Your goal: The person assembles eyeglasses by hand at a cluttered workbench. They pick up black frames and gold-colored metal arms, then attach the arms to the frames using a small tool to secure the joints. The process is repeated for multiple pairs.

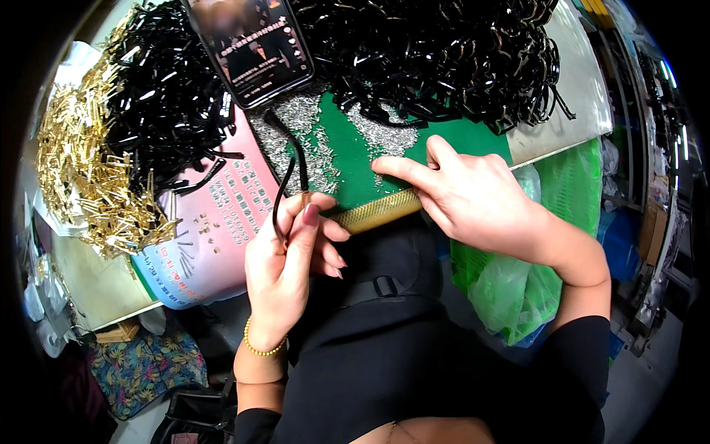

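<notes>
My left hand [285,270] is closed, pinching a thin black strip [277,211] between thumb and fingers. The strip bends upward in a loop, its end by the phone. My right hand [477,196] has its index finger stretched out, the tip at the small silver metal pieces [384,137] on the green mat [347,148]. Its other fingers are partly bent, and nothing shows in them. Another heap of silver pieces [296,126] lies further left on the mat. A gold textured strip [377,211] runs along the mat's near edge, below my right hand.
A phone [262,63] with a lit screen stands over the mat's far side. Piles of shiny black strips [444,59] lie at the back. Gold-coloured pieces [89,148] cover the left, beside a pink and blue printed sheet [200,237]. Green plastic bags [547,214] hang at right.
</notes>
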Motion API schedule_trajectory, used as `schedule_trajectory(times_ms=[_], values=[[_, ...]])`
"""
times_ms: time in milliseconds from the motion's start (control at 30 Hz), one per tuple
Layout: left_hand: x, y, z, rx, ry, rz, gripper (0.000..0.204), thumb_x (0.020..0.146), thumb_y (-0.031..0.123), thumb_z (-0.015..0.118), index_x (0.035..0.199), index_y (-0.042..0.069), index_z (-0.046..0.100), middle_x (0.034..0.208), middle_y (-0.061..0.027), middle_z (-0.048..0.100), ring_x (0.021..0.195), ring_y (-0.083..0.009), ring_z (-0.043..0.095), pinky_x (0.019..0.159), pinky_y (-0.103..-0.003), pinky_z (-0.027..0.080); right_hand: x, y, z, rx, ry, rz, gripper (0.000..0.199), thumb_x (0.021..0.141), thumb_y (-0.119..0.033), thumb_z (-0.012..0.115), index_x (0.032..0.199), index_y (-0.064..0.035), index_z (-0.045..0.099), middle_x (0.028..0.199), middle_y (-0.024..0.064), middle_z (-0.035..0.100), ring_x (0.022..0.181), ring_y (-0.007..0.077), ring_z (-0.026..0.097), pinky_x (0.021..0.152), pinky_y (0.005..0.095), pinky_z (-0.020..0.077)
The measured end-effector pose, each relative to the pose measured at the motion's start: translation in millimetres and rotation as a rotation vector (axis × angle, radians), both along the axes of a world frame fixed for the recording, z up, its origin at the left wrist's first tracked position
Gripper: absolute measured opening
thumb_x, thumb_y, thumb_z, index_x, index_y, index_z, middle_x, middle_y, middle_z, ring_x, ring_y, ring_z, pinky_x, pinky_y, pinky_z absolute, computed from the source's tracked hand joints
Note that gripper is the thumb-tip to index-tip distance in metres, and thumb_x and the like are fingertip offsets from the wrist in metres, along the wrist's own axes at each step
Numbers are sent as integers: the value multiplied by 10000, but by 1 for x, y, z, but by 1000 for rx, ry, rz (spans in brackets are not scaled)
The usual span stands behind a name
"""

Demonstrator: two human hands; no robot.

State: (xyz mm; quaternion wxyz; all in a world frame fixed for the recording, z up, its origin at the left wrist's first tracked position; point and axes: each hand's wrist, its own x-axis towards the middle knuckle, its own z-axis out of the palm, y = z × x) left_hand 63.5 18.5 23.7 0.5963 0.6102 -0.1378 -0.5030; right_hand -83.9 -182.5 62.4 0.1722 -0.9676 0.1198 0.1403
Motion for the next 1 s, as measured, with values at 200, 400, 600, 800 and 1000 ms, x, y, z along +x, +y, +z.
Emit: schedule_trajectory(times_ms=[200, 400, 600, 800, 1000], values=[[1, 0, -6, -40, 18, 15, 296, 1101, 191, 466, 1246, -35, 592, 857, -84, 687, 583, -79, 610, 501, -202, 509, 19, 6, 27, 1250, 215, -399, 498, 1040, -202, 447, 1514, -119, 317, 865, 79, 576, 575, 137, 609, 500, 315, 524], [-6, 0, -13, -39, -163, 31, 254, 1067, 54, 491, 1281, -36, 595, 855, -69, 704, 588, -68, 613, 516, -211, 509, 36, 16, 26, 1459, 276, -535, 547, 1062, -242, 435, 1543, -99, 217, 887, 75, 574, 530, 119, 592, 442, 264, 510], [-14, -3, -27, 3, -918, -34, 277, 995, 7, 567, 1265, -49, 600, 868, -104, 696, 620, -180, 656, 540, -290, 513, 33, 13, 28, 1459, 318, -585, 522, 1058, -211, 481, 1511, -105, 243, 975, 73, 559, 522, 103, 567, 423, 247, 467], [-16, -4, -42, -102, -1353, -33, 267, 929, -16, 655, 1192, -54, 645, 956, -178, 724, 731, -309, 714, 625, -376, 554, 17, 16, 20, 1422, 315, -639, 480, 1038, -208, 558, 1422, -67, 307, 1039, 100, 573, 535, 134, 573, 448, 274, 454], [-13, 7, -34, -65, -1034, 54, 298, 969, -32, 506, 1247, -52, 610, 904, -117, 721, 756, -191, 698, 712, -313, 559, -9, 36, 5, 521, -264, -132, 465, 1017, -256, 559, 1365, -8, 376, 1172, 230, 567, 837, 416, 665, 716, 489, 567]])
